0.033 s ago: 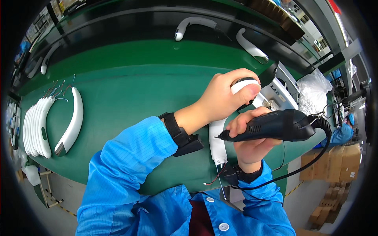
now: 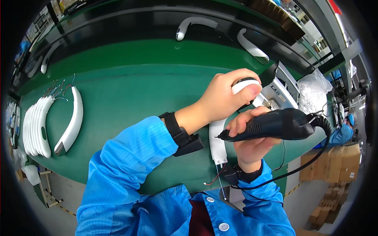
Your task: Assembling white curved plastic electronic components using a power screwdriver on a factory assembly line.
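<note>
My left hand (image 2: pixel 228 92) is closed round the far, white-and-black end of a curved white plastic housing (image 2: pixel 217 149). The near end of this housing points toward me, and thin red, black and white wires (image 2: pixel 221 179) trail from it over the table edge. In my right hand (image 2: pixel 252 135) lies a black corded electric screwdriver (image 2: pixel 281 125), held almost level with the fingers wrapped round its front part. Its bit points left, over the housing's near half; whether it touches the surface I cannot tell. The middle of the housing is partly hidden behind my hands.
At the left of the green table (image 2: pixel 138 94) stand several nested white curved housings (image 2: pixel 37 128) with wires, beside a single one (image 2: pixel 73 122). A light box (image 2: pixel 281 88) and a clear plastic bag (image 2: pixel 314 92) are at the right. More curved pieces (image 2: pixel 197 21) lie on the far strip.
</note>
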A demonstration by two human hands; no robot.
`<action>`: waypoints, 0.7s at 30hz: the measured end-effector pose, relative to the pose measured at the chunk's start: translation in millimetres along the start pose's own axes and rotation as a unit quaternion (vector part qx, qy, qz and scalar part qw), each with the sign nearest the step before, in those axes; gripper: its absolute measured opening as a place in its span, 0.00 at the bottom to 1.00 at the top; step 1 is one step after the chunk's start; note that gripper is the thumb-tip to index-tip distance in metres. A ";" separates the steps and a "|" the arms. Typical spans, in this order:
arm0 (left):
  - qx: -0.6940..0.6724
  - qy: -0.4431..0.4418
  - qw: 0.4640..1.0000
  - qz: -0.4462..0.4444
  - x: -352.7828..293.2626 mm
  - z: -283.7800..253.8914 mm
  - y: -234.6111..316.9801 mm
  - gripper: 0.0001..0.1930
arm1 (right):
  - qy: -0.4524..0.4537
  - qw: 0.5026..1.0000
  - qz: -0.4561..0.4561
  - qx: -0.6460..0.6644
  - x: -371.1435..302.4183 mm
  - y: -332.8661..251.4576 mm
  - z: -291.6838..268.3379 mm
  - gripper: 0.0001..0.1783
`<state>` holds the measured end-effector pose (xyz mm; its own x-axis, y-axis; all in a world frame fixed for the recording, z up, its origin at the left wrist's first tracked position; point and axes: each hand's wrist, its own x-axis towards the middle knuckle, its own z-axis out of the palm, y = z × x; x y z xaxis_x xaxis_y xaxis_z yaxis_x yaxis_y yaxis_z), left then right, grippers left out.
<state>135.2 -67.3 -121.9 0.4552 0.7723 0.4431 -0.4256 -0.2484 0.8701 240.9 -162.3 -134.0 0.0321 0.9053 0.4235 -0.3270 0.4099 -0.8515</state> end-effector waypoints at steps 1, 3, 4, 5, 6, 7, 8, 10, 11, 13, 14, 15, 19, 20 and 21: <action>0.002 0.004 1.000 0.012 0.6 0.9 -0.6 0.22 | -0.001 1.000 0.007 0.002 0.5 0.9 -0.8 0.46; 0.003 0.008 1.000 0.021 -1.2 1.2 0.4 0.22 | 0.009 1.000 0.014 0.011 1.2 2.3 1.0 0.46; -0.004 0.009 1.000 0.009 -2.1 0.9 2.4 0.22 | 0.019 0.999 0.019 0.020 1.0 2.8 1.5 0.46; -0.011 0.011 1.000 -0.001 -1.8 0.6 4.2 0.22 | 0.018 0.999 0.019 0.020 0.9 3.0 1.3 0.46; -0.011 0.011 1.000 -0.001 -1.5 0.4 3.1 0.22 | 0.009 1.000 0.011 0.011 0.5 3.4 0.9 0.45; -0.002 0.012 1.000 0.006 -1.2 0.4 1.1 0.23 | 0.000 1.000 0.003 0.003 0.2 3.4 0.6 0.45; 0.006 0.013 1.000 0.013 -1.1 0.7 -0.1 0.23 | 0.001 1.000 0.004 0.003 -0.3 2.0 1.2 0.45; 0.006 0.012 1.000 0.011 -0.8 1.6 0.2 0.23 | -0.009 1.000 -0.001 -0.010 -0.7 -2.0 3.0 0.45; 0.007 0.011 1.000 0.008 -1.0 1.5 0.2 0.23 | -0.009 1.000 0.000 -0.009 -0.7 -2.3 2.3 0.45; 0.006 0.011 1.000 0.006 -1.1 1.1 0.8 0.23 | -0.010 1.000 -0.018 -0.016 -0.8 -2.8 0.3 0.45; 0.004 0.011 1.000 0.004 -1.1 1.1 0.5 0.23 | -0.009 1.000 -0.017 -0.016 -0.7 -2.4 0.1 0.45; 0.003 0.011 1.000 0.004 -0.8 1.0 -0.3 0.23 | -0.001 1.000 -0.003 -0.017 -0.2 -1.6 0.1 0.45; 0.004 0.010 1.000 0.004 -0.1 3.7 1.3 0.22 | 0.000 0.999 0.023 -0.035 0.0 7.3 -1.1 0.46; -0.003 0.009 1.000 -0.014 -0.2 2.9 3.4 0.22 | -0.007 0.999 0.036 -0.038 0.0 7.7 -0.6 0.46; -0.003 0.010 1.000 -0.014 0.0 1.9 1.6 0.22 | -0.008 0.999 0.037 -0.038 -0.6 8.3 0.2 0.46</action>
<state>135.9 -68.9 -120.1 0.4511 0.7911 0.4131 -0.4169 -0.2225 0.8813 237.9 -159.5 -141.2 -0.0046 0.9320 0.3625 -0.2560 0.3493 -0.9013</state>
